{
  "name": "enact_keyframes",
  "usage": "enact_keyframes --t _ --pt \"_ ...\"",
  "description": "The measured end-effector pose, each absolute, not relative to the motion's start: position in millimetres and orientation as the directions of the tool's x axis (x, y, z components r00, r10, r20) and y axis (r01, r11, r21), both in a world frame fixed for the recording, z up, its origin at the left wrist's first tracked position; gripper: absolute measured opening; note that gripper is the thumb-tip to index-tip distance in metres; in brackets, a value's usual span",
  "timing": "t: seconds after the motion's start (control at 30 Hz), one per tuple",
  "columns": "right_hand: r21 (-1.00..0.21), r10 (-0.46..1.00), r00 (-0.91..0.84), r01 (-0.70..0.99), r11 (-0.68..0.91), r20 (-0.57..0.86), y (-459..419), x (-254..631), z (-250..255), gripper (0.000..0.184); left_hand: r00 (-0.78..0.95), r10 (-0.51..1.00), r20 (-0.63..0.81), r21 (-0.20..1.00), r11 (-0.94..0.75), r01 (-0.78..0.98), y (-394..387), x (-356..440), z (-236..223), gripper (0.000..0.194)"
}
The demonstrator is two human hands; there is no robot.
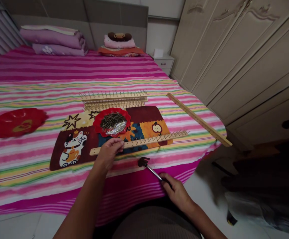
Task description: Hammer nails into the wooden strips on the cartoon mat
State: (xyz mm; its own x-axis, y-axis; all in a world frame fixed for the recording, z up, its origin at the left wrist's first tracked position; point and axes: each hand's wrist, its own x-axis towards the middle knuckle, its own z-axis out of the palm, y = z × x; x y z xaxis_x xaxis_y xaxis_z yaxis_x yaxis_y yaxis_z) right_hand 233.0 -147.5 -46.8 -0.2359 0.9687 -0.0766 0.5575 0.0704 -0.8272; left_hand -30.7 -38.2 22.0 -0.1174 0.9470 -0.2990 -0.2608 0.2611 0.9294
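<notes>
My left hand (111,149) is closed over a wooden strip (133,144), its fingertips at the end of a row of nails. Whether a nail sits between those fingertips is too small to tell. To the right of the hand, nails stand up along the strip; its left end (94,151) shows a few small holes. In my right hand (175,191) is a hammer (154,172), gripped by its dark handle, with its head just in front of the strip. A red scalloped bowl (97,123) full of loose nails (113,122) stands behind the strip on a patterned mat (56,156).
Behind the bowl lie more nail-studded strips (114,98). A bare-looking wooden strip (199,119) lies diagonally near the bed's right edge. At left is a red oval tray (7,124). Folded bedding (52,38) is stacked at the back; wardrobes (246,53) line the right.
</notes>
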Motion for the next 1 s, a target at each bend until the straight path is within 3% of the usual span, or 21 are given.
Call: enact_keyframes --t 0.13,0.3,0.77,1.0 --pt "-0.83 0.966 -0.242 0.555 0.06 -0.092 -147.5 233.1 -46.7 0.026 -0.159 0.975 -0.157 0.983 0.17 0.069 -27.8 -23.2 14.7 0.025" --pt "-0.831 0.964 -0.247 0.554 0.053 -0.103 -148.0 234.0 -48.5 0.025 -0.166 0.983 -0.076 0.943 0.124 0.308 -27.0 -12.7 10.5 0.017" --pt "-0.854 0.976 -0.202 0.519 0.037 -0.08 -150.8 233.7 -45.6 0.024 -0.104 0.994 0.029 0.783 0.042 0.62 -29.9 -11.0 -7.4 0.013" --pt "-0.862 0.985 -0.155 0.488 0.138 0.07 -136.9 220.2 13.0 0.034 -0.042 0.989 0.141 0.72 -0.073 0.69 -32.8 -9.9 -12.3 0.011"
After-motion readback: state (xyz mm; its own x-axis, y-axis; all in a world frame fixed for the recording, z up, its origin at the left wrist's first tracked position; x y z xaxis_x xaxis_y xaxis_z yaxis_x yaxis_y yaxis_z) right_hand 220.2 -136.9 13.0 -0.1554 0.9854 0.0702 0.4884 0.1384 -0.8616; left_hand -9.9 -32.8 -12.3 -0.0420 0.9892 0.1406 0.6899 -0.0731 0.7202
